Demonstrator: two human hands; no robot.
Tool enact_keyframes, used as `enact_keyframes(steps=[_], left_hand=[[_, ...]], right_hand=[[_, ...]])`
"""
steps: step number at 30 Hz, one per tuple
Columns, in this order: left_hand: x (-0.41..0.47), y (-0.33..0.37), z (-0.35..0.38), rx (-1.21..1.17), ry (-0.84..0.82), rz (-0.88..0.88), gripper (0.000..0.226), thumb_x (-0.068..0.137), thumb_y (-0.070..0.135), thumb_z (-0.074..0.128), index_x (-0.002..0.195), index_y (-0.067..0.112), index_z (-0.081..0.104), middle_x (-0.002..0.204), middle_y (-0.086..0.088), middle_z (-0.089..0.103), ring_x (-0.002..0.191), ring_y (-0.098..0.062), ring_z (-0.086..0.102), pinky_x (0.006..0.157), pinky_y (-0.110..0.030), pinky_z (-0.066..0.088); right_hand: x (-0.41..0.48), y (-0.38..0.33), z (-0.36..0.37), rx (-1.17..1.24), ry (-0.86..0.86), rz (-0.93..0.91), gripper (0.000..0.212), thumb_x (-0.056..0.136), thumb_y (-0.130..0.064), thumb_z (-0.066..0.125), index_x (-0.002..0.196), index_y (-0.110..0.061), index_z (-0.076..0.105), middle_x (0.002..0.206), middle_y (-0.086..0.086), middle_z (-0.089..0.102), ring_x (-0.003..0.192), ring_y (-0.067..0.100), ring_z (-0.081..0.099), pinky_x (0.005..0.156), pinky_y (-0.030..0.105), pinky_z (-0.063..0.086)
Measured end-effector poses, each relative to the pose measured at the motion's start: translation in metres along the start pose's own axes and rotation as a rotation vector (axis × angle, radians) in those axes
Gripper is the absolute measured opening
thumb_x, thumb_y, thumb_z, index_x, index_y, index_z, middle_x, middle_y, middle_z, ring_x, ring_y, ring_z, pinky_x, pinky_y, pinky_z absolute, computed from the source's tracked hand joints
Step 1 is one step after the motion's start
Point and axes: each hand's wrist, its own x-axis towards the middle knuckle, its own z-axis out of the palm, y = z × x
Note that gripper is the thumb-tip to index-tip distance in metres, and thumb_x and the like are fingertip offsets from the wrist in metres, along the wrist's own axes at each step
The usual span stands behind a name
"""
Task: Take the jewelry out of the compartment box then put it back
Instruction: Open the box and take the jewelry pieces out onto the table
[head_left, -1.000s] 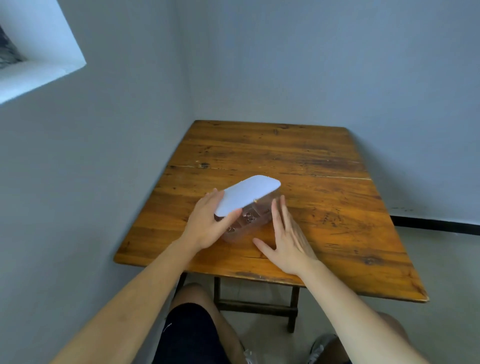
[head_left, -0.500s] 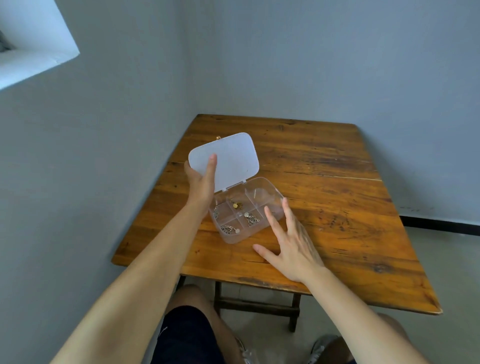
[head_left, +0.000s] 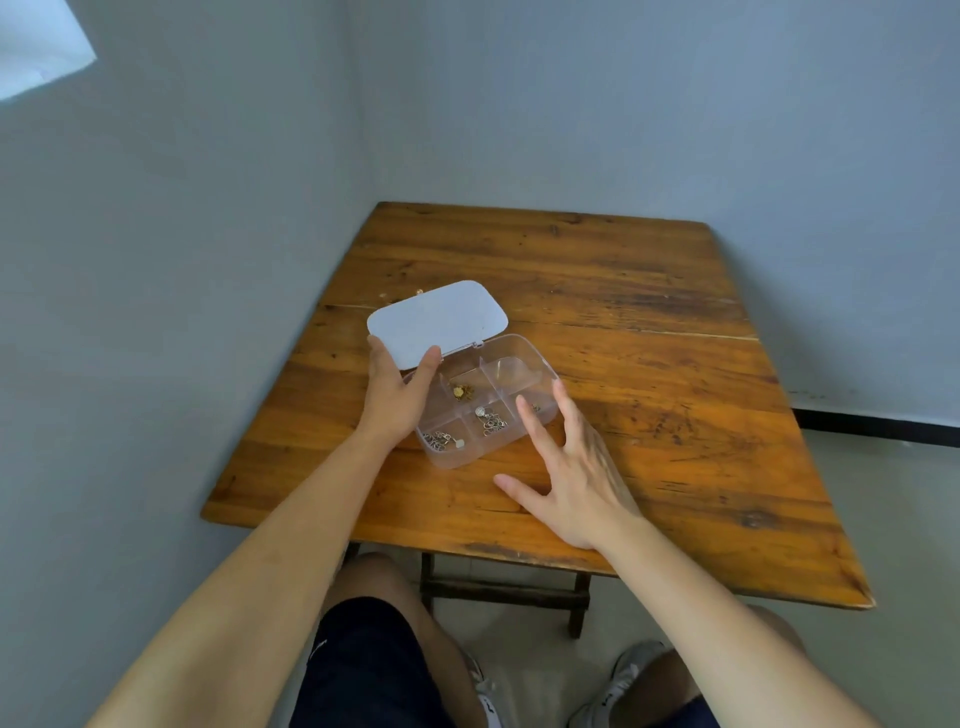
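- Head view: clear plastic compartment box (head_left: 488, 402) rests on the wooden table (head_left: 649, 364), toward its near left part.
- Lid (head_left: 437, 322) — white, hinged at the box's far edge — is now folded well back and lies nearly flat over the table; half a second ago it stood close to upright, and a second ago it was only partly raised over the compartments.
- Left hand (head_left: 397, 395) has its grip on the lid's near left corner, thumb on one edge and fingers on the other, closed on the lid.
- Right hand (head_left: 566, 478) is spread, fingers apart, holding nothing; its fingertips are at the box's right near corner, as in the earlier frames. Contact with the box cannot be confirmed.
- Jewelry is inside the box: a gold piece (head_left: 460, 391) in a middle compartment, a silver chain piece (head_left: 491, 422) in the compartment nearer the person, and another silver piece (head_left: 441, 440) in the near left compartment.
- Far right compartment appears clear — contents too small to tell.
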Motion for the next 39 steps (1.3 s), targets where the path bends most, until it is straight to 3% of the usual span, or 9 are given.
enact_keyframes(steps=[2,4,9,14,18,21,26,33,39], left_hand=[[-0.001,0.003,-0.002,0.018,-0.008,0.001,0.072,0.093,0.048,0.058,0.15,0.021,0.023,0.145,0.0,0.043,0.13,-0.015,0.045,0.075,-0.006,0.039],[-0.004,0.005,-0.005,-0.015,-0.019,-0.003,0.068,0.094,0.045,0.059,0.149,0.025,0.025,0.144,0.003,0.044,0.13,-0.013,0.045,0.081,-0.01,0.041],[-0.024,0.009,-0.016,-0.033,-0.04,-0.077,0.076,0.081,0.049,0.069,0.146,0.034,0.034,0.15,0.002,0.04,0.137,-0.02,0.041,0.104,-0.041,0.048],[-0.051,0.018,-0.028,0.308,-0.078,-0.007,0.074,0.091,0.037,0.067,0.152,0.021,0.029,0.165,-0.004,0.002,0.152,-0.023,0.008,0.119,-0.041,0.02],[-0.059,0.024,-0.035,0.607,-0.136,0.289,0.062,0.085,0.038,0.073,0.14,0.025,0.047,0.16,-0.004,0.022,0.149,-0.023,0.014,0.117,-0.042,0.026],[-0.05,0.028,-0.034,0.755,-0.309,0.301,0.044,0.083,0.042,0.073,0.124,0.035,0.061,0.16,-0.004,0.027,0.151,-0.025,0.008,0.119,-0.048,0.02],[-0.033,0.039,-0.029,0.818,-0.519,0.046,0.031,0.079,0.047,0.076,0.109,0.042,0.069,0.166,0.002,-0.005,0.15,-0.026,-0.019,0.119,-0.056,0.0],[-0.036,0.038,-0.016,0.805,-0.478,-0.005,0.017,0.079,0.034,0.079,0.095,0.037,0.076,0.166,0.005,-0.011,0.149,-0.026,-0.024,0.12,-0.058,0.003],[-0.04,0.043,-0.005,0.853,-0.4,-0.017,0.006,0.08,0.028,0.079,0.085,0.031,0.077,0.166,0.001,-0.009,0.15,-0.032,-0.018,0.118,-0.059,0.014]], right_hand=[[-0.001,0.0,-0.001,0.006,-0.009,0.005,0.09,0.087,-0.077,0.036,0.15,-0.047,-0.021,0.158,-0.001,-0.038,0.153,0.03,-0.002,0.119,0.043,0.014],[-0.001,0.0,-0.001,0.013,-0.014,0.015,0.091,0.086,-0.078,0.035,0.15,-0.046,-0.022,0.157,-0.003,-0.039,0.153,0.028,-0.003,0.119,0.041,0.011],[-0.002,0.0,-0.001,0.099,-0.01,0.053,0.094,0.088,-0.075,0.036,0.154,-0.034,-0.017,0.162,-0.005,-0.029,0.153,0.021,-0.003,0.118,0.036,0.011],[0.017,-0.001,-0.013,0.122,0.175,0.037,0.063,0.099,-0.061,0.028,0.152,-0.026,0.031,0.158,0.003,0.031,0.145,0.021,0.025,0.114,0.044,0.023],[0.051,-0.013,-0.034,0.118,0.107,-0.026,0.041,0.099,-0.046,0.048,0.135,-0.029,0.057,0.135,-0.003,0.056,0.13,0.02,0.04,0.1,0.04,0.029],[0.072,-0.024,-0.048,0.021,-0.109,-0.022,0.037,0.096,-0.049,0.051,0.128,-0.036,0.062,0.134,0.0,0.057,0.129,0.025,0.042,0.102,0.045,0.029],[0.096,-0.033,-0.06,-0.049,-0.369,0.062,0.033,0.092,-0.049,0.059,0.124,-0.04,0.065,0.137,-0.005,0.059,0.129,0.025,0.046,0.102,0.044,0.027],[0.106,-0.037,-0.049,-0.12,-0.341,0.124,0.037,0.079,-0.061,0.071,0.112,-0.046,0.07,0.125,-0.012,0.064,0.122,0.019,0.051,0.096,0.041,0.026],[0.107,-0.04,-0.044,-0.153,-0.286,0.15,0.023,0.08,-0.061,0.071,0.098,-0.048,0.074,0.116,-0.016,0.068,0.114,0.019,0.054,0.089,0.039,0.028]])
